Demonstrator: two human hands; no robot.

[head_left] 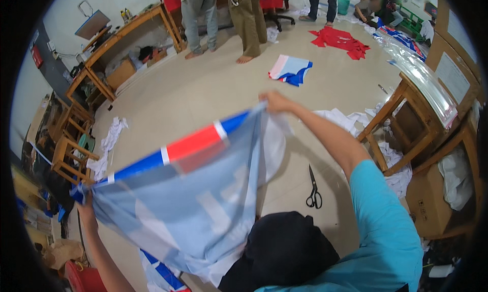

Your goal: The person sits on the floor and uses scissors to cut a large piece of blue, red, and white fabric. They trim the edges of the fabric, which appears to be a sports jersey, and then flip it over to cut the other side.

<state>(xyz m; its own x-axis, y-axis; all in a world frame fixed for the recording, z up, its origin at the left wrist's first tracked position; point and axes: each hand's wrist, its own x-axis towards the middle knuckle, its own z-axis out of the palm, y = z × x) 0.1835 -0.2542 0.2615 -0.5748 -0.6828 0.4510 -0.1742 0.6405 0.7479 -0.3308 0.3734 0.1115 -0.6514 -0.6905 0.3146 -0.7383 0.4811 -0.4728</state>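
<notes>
Floor (168,98): pale and glossy, running from beneath my hands to a wooden table (137,23) beyond the left. Left grip (87,210) and right grip (277,103) are both closed, each bunching part of the upper edge of a printed cloth (188,205), which hangs between them. Bare floor lies ahead of both grips. White scraps (113,135) edge it beyond my left grip; a wooden stool (382,108) bounds it right of my right grip. Black scissors (312,182) lie nearer me than the right grip. Beyond that grip: a white-and-blue piece (293,65), then red cloth (340,41). Two standing people (249,22) obstruct the far floor.
</notes>
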